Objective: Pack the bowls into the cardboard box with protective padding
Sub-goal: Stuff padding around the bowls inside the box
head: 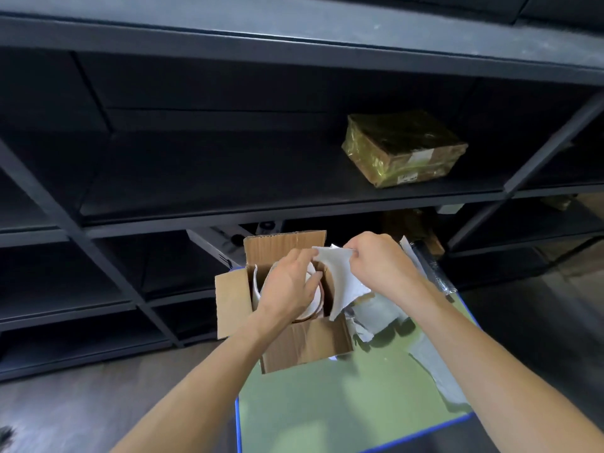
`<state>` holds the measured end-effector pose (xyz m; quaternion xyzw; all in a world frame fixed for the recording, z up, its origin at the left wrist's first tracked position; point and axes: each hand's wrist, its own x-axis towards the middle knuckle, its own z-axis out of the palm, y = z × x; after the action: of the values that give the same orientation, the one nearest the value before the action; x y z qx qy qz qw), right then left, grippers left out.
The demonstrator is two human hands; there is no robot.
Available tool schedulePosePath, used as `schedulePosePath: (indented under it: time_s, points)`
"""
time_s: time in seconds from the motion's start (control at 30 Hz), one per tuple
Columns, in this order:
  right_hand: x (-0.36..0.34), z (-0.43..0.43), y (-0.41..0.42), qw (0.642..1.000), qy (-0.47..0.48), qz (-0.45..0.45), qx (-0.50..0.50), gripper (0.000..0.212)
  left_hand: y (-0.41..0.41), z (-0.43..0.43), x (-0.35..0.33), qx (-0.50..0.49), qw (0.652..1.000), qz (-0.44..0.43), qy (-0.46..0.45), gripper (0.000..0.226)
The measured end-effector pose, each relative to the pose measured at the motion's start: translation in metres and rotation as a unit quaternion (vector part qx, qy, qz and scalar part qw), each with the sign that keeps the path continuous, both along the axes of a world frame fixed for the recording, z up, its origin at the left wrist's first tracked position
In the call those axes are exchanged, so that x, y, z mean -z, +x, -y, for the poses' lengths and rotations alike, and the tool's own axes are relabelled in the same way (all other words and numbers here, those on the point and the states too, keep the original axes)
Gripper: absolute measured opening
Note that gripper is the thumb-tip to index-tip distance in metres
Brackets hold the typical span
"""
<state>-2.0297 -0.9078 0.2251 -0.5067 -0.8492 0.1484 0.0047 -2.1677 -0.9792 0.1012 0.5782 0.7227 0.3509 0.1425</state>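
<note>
An open cardboard box (304,346) stands on a green table top (343,407) with its flaps spread. Inside it lie white bowls with brown rims (315,304), partly hidden under my left hand (287,289). That hand reaches into the box and its fingertips pinch the edge of a white foam padding sheet (340,279). My right hand (376,263) grips the same sheet at its upper right edge, just above the box's right side. White padding also lines the box's left inner wall (256,286).
More white foam sheets (434,371) lie crumpled on the table right of the box. Dark metal shelving (228,178) stands right behind, with a gold-wrapped parcel (403,148) on one shelf. The table has a blue edge (238,423); the floor is to the left.
</note>
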Motion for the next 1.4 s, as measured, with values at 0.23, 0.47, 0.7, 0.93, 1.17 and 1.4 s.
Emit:
schedulePosePath:
  time_s: [0.23, 0.47, 0.7, 0.93, 1.17, 1.4]
  points:
    - [0.003, 0.002, -0.017, 0.999, 0.017, 0.024, -0.027, 0.02, -0.014, -0.012, -0.014, -0.021, 1.0, 0.02, 0.009, 0.039]
    - [0.023, -0.006, -0.025, 0.998, 0.04, 0.032, -0.046, 0.018, -0.021, -0.032, -0.013, -0.02, 0.999, -0.041, -0.007, 0.017]
    - [0.026, -0.009, -0.026, 0.998, 0.005, 0.021, -0.065, 0.03, -0.02, -0.037, -0.002, -0.004, 0.998, -0.042, -0.037, 0.026]
    - [0.027, -0.007, -0.015, 0.998, -0.033, 0.016, -0.053, 0.053, -0.02, -0.038, 0.008, -0.037, 0.998, -0.049, -0.034, 0.024]
    - [0.022, -0.009, -0.011, 0.999, 0.013, -0.007, -0.035, 0.072, -0.02, -0.039, 0.004, -0.073, 0.995, -0.043, -0.049, 0.022]
    - [0.02, -0.003, -0.015, 0.993, 0.072, -0.002, -0.091, 0.054, -0.021, -0.037, 0.0, -0.069, 0.995, -0.047, -0.062, 0.021]
